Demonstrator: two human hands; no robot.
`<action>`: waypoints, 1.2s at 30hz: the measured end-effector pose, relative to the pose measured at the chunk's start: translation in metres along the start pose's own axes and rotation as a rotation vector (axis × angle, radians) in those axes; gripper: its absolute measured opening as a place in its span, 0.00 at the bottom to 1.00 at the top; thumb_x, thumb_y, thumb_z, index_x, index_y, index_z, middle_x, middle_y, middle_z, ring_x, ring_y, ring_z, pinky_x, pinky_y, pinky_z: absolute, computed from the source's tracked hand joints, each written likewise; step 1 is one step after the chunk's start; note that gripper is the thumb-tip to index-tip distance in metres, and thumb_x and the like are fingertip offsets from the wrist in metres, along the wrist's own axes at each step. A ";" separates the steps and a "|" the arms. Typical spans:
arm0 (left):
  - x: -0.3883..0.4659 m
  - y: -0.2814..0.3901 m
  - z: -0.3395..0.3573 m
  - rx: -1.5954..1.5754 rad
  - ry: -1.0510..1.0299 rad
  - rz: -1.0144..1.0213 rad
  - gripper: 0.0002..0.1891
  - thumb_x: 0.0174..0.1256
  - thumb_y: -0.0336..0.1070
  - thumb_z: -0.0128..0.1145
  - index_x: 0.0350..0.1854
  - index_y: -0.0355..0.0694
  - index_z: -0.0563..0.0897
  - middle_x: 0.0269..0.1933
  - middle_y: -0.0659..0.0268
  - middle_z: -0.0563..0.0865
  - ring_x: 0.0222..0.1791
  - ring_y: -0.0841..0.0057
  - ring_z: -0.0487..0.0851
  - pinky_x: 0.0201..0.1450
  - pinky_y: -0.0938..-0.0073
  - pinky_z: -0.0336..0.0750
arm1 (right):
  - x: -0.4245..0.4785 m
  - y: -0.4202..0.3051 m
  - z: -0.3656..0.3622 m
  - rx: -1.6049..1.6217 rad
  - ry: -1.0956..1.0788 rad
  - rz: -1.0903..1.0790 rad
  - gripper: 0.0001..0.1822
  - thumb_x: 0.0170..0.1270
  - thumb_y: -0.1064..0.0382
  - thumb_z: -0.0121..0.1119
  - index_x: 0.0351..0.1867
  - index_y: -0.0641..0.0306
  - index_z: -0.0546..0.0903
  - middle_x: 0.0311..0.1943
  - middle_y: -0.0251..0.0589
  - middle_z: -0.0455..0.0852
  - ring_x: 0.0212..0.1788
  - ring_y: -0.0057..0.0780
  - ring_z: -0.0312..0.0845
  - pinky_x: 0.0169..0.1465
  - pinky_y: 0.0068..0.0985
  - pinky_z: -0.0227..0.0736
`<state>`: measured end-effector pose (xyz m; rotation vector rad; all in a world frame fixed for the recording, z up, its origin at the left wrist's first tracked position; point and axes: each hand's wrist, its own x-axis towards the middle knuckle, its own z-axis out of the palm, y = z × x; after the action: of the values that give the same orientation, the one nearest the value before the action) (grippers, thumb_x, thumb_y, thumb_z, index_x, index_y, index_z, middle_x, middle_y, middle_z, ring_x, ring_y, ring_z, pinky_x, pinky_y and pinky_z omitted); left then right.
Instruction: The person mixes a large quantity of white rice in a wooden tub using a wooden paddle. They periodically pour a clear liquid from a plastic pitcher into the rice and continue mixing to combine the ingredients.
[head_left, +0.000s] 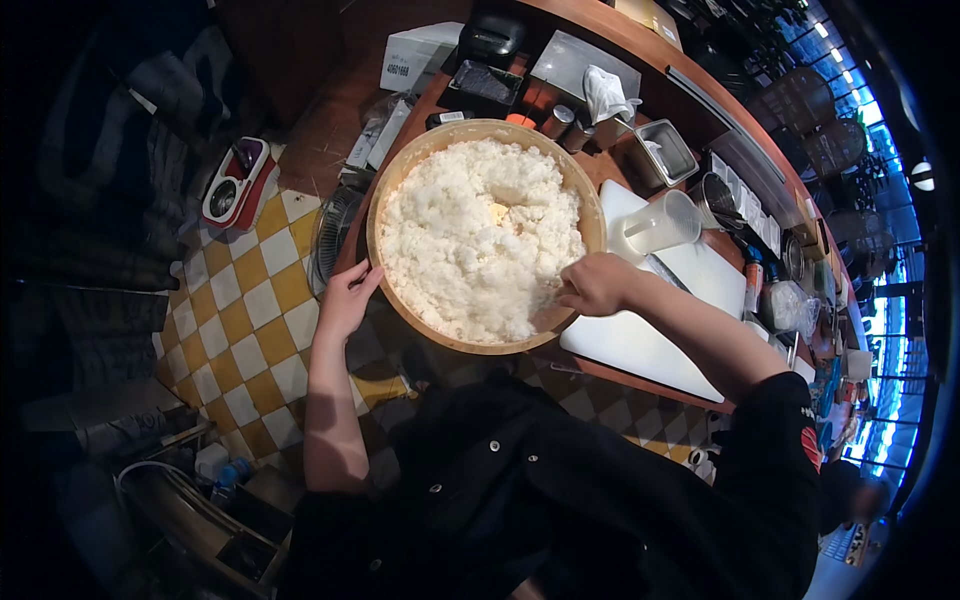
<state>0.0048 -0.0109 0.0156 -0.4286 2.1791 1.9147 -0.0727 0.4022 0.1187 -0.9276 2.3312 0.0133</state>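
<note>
A round wooden tub (487, 349) heaped with cooked white rice (480, 240) stands before me at the counter's edge. My left hand (349, 300) holds the tub's left side, with the thumb near the rim. At the right rim, my right hand (600, 283) is curled into a fist over the rice's edge. Its fingertips face the rice, and I cannot tell whether a tool handle is inside the fist. Between this hand and the near wall, the rice is lower and brown shows. A small yellowish patch lies in a hollow near the middle of the rice.
Right of the tub, a clear plastic jug (664, 223) stands on white cutting boards (652, 349). Behind are a steel pan (666, 154), shaker tins (559, 121) and a white cloth (606, 94). A red-and-white spin-mop bucket (236, 184) sits on the checkered floor (251, 315).
</note>
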 end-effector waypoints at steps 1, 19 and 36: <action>0.000 0.001 0.000 0.007 -0.005 -0.006 0.31 0.78 0.43 0.65 0.72 0.24 0.75 0.61 0.51 0.87 0.58 0.76 0.86 0.62 0.79 0.77 | 0.011 0.005 0.001 0.069 -0.051 0.007 0.20 0.66 0.47 0.66 0.40 0.66 0.88 0.31 0.56 0.88 0.40 0.56 0.87 0.45 0.47 0.78; 0.006 -0.004 0.006 0.134 0.094 -0.032 0.28 0.80 0.45 0.62 0.72 0.30 0.78 0.63 0.59 0.87 0.61 0.77 0.82 0.67 0.75 0.74 | 0.021 0.097 -0.036 0.997 -0.182 0.519 0.29 0.78 0.35 0.55 0.37 0.60 0.88 0.20 0.26 0.70 0.17 0.20 0.61 0.21 0.27 0.60; 0.003 -0.007 0.004 -0.074 0.015 -0.014 0.29 0.79 0.40 0.64 0.72 0.23 0.74 0.62 0.51 0.87 0.59 0.79 0.84 0.64 0.79 0.77 | 0.007 -0.040 0.018 -0.029 0.068 -0.120 0.18 0.75 0.46 0.58 0.41 0.58 0.87 0.32 0.51 0.90 0.37 0.51 0.89 0.42 0.48 0.81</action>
<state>0.0048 -0.0081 0.0073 -0.4711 2.1146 1.9958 -0.0421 0.3717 0.1089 -1.0972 2.3387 -0.0338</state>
